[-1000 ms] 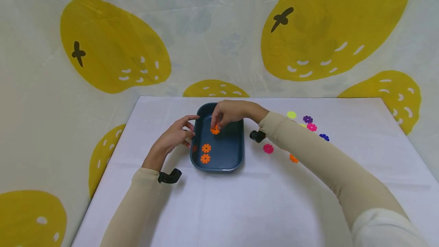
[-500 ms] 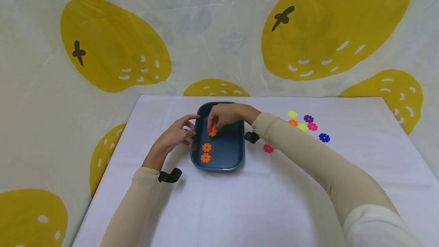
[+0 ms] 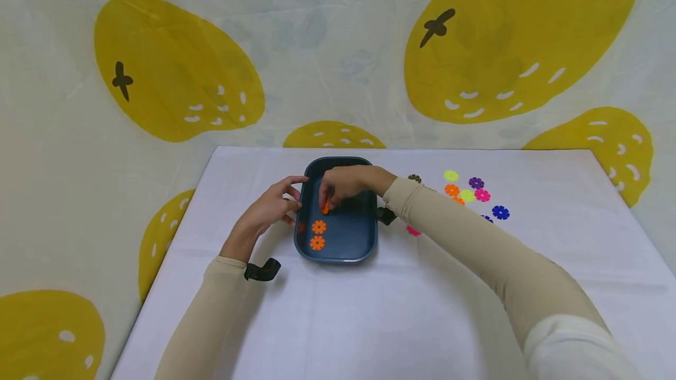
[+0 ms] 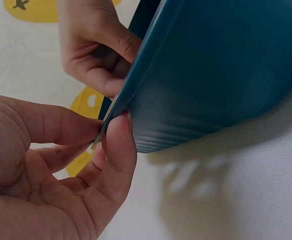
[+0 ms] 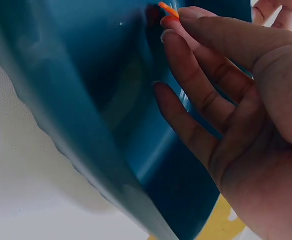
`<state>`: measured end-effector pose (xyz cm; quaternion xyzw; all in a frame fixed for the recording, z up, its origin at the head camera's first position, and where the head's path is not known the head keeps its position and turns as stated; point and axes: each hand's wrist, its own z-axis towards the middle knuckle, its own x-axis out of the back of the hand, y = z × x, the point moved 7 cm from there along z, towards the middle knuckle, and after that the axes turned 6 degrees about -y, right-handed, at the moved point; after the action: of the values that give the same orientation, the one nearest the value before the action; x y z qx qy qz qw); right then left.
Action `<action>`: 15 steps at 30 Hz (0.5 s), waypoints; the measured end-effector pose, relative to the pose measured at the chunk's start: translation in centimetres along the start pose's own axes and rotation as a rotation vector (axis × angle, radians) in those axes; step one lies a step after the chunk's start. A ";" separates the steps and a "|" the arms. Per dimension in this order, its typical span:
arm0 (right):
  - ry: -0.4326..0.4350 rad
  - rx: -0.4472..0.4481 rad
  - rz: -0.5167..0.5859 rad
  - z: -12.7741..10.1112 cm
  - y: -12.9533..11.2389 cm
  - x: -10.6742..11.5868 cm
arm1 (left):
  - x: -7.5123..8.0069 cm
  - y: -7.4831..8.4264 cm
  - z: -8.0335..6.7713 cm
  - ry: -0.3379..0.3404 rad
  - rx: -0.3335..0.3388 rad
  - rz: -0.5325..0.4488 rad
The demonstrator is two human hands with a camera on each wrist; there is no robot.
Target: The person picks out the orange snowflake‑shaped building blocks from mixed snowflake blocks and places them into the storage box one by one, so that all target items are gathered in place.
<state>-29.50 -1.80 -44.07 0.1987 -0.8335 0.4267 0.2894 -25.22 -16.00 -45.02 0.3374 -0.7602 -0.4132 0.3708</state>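
A dark blue rectangular tray (image 3: 348,236) stands on the white-covered table. My left hand (image 3: 268,207) is at its left side; in the left wrist view that hand's thumb and finger pinch the tray's rim (image 4: 135,82). Inside the tray, my right hand (image 3: 345,183) pinches an orange notched plastic disc (image 3: 325,209) low over the floor. The right wrist view shows this disc (image 5: 169,9) edge-on between thumb and fingertip, the other fingers loosely bent. Two more orange discs, one nearer the back (image 3: 318,227) and one nearer the front (image 3: 317,243), lie in a column along the tray's left side.
Right of the tray, several loose notched discs lie scattered, among them yellow (image 3: 450,176), purple (image 3: 476,183), pink (image 3: 482,195), orange (image 3: 452,190) and blue (image 3: 500,212). My right forearm (image 3: 454,227) crosses in front of some. A patterned cloth (image 3: 338,63) hangs behind the table.
My right hand has shifted slightly left and nearer me inside the tray, bringing the orange disc closer to the two lying there; the disc has tilted. My left hand stays at the rim.
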 end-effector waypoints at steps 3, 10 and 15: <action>-0.014 -0.012 -0.001 0.0 0.0 -0.1 | 0.0 0.0 0.0 0.001 -0.003 0.002; -0.039 -0.025 -0.023 0.0 -0.1 -0.3 | -0.1 0.2 -0.1 -0.010 -0.020 -0.003; -0.053 -0.008 0.010 0.0 -0.1 -0.4 | -0.2 0.5 -0.3 -0.026 -0.032 -0.013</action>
<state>-29.19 -1.81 -44.27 0.2045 -0.8436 0.4195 0.2657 -24.99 -15.74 -44.53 0.3309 -0.7561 -0.4321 0.3634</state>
